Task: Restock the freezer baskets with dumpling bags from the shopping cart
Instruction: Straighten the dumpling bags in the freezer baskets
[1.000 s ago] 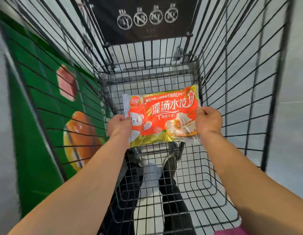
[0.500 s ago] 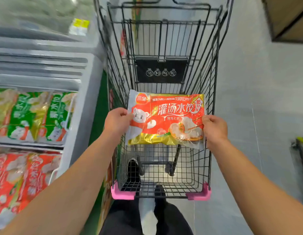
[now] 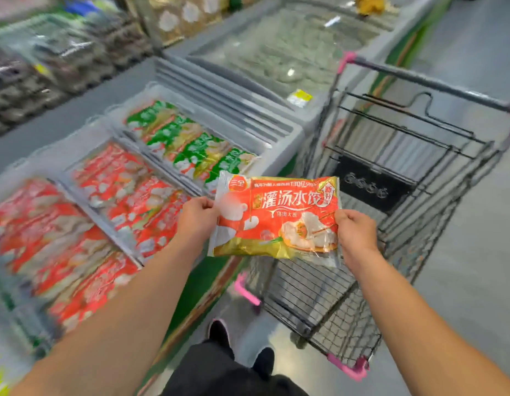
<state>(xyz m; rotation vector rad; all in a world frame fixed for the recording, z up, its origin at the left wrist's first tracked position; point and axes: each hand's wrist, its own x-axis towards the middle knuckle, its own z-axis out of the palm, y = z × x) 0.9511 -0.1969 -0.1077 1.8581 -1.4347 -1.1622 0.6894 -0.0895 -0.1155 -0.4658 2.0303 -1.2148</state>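
A red and gold dumpling bag [image 3: 279, 215] is held flat in the air between the freezer and the cart. My left hand [image 3: 197, 218] pinches its left edge and my right hand [image 3: 355, 234] grips its right edge. The black wire shopping cart [image 3: 396, 212] with pink corner bumpers stands to the right, and I see nothing inside it. To the left the open freezer holds baskets: red dumpling bags [image 3: 125, 195] fill the near ones and green bags [image 3: 191, 144] the one behind.
The freezer's grey rim [image 3: 279, 150] runs between the baskets and the cart. A closed glass-lidded freezer section [image 3: 276, 52] lies further back. Blurred shelves [image 3: 48, 58] stand at the far left. Grey floor [image 3: 476, 224] spreads to the right. My shoes [image 3: 242, 347] are below.
My view has swung left from the cart toward the freezer. Both hands have carried the dumpling bag up out of the cart, toward the freezer baskets.
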